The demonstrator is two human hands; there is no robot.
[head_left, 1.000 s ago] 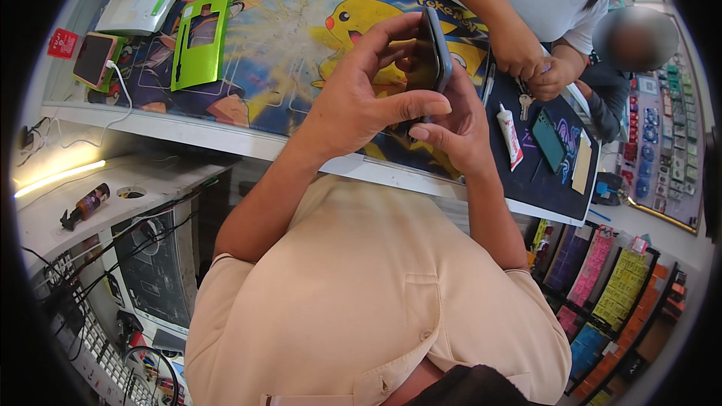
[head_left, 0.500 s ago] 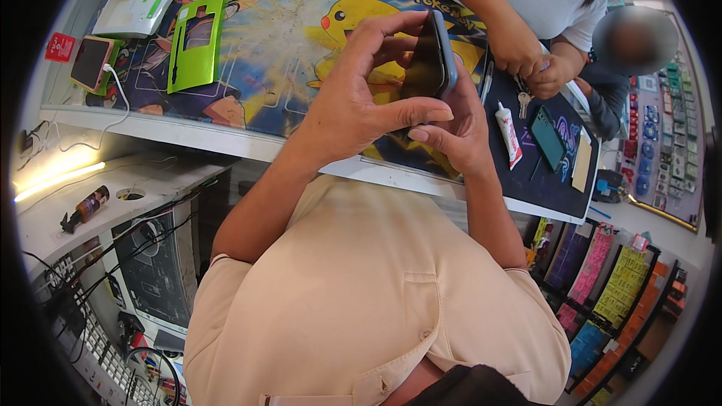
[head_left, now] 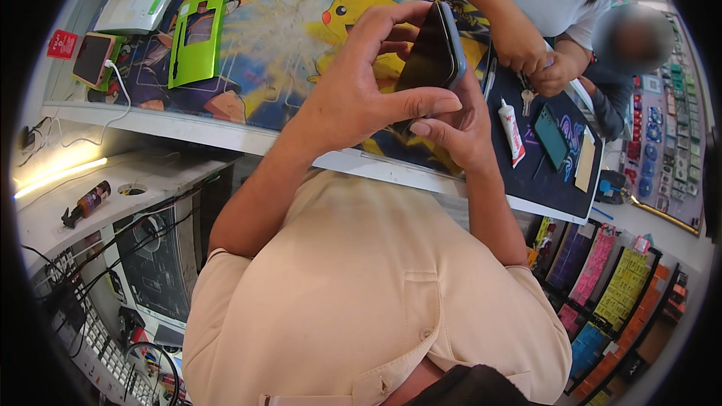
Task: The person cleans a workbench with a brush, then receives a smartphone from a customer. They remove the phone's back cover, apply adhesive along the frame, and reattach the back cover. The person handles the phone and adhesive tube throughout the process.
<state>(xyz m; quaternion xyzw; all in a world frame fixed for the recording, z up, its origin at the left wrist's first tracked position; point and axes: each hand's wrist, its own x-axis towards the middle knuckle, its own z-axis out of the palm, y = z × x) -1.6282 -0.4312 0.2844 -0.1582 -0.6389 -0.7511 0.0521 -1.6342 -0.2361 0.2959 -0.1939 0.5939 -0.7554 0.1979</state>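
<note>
Both my hands hold a dark smartphone (head_left: 429, 60) with a blue-grey edge, tilted above the counter. My left hand (head_left: 361, 90) grips its left side, thumb along the lower end and fingers curled round the upper edge. From the right, my right hand (head_left: 468, 124) supports the back and lower corner; its thumb lies close to my left thumb, and most of its fingers are hidden behind the phone. The screen looks black. Beneath is a colourful cartoon playmat (head_left: 278, 60). To the right are a white tube (head_left: 511, 131) and a teal phone (head_left: 551, 137) on a dark mat.
Across the counter, a person's hands (head_left: 538, 64) hold keys (head_left: 527, 99). Far left lie a green cut-out frame (head_left: 197, 41), a white box (head_left: 137, 6) and a phone (head_left: 92, 60) with a cable plugged in. A spray bottle (head_left: 89, 201) lies on the lower shelf.
The phone has risen slightly and tipped so that more of its dark screen faces me. My hands have shifted a little with it, still gripping.
</note>
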